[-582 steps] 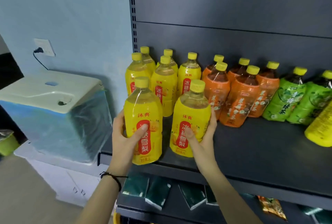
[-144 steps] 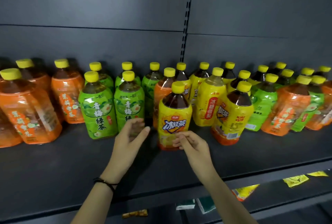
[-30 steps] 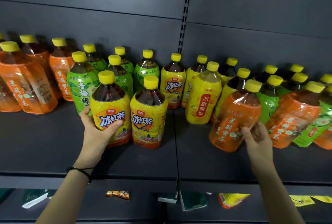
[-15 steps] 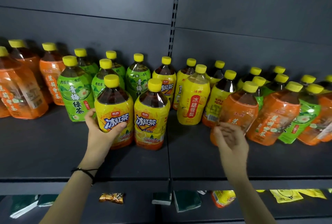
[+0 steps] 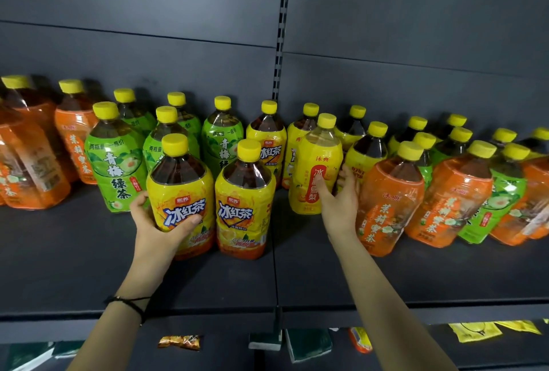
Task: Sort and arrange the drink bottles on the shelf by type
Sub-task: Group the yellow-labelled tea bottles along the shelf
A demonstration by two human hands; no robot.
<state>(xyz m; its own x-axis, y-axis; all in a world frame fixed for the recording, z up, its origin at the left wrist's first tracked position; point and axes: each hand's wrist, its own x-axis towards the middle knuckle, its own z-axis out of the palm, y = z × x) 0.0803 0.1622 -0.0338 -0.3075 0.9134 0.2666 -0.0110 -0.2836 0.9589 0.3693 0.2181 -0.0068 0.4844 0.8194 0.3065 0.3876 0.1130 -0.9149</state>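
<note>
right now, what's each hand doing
Left hand: grips the front-left dark tea bottle.
Right hand: wraps the pale yellow bottle, thumb on its label.

dark-tea bottle [image 5: 181,192]: 冰红茶; green bottle [image 5: 116,162]: 青梅绿茶; pale bottle [image 5: 315,156]: 冰糖雪梨; orange bottle [image 5: 389,207]: 茉莉蜜茶

Left forearm [image 5: 110,338] and right forearm [image 5: 380,305] are both bare along all of their visible length, slim, with smooth outlines. At the wrist below the left hand [image 5: 154,222] sits a thin black cord bracelet [image 5: 130,303], worn loosely; its strands part toward the thumb side and a short end sticks out on the other. The right hand [image 5: 338,207] and its wrist are bare
</note>
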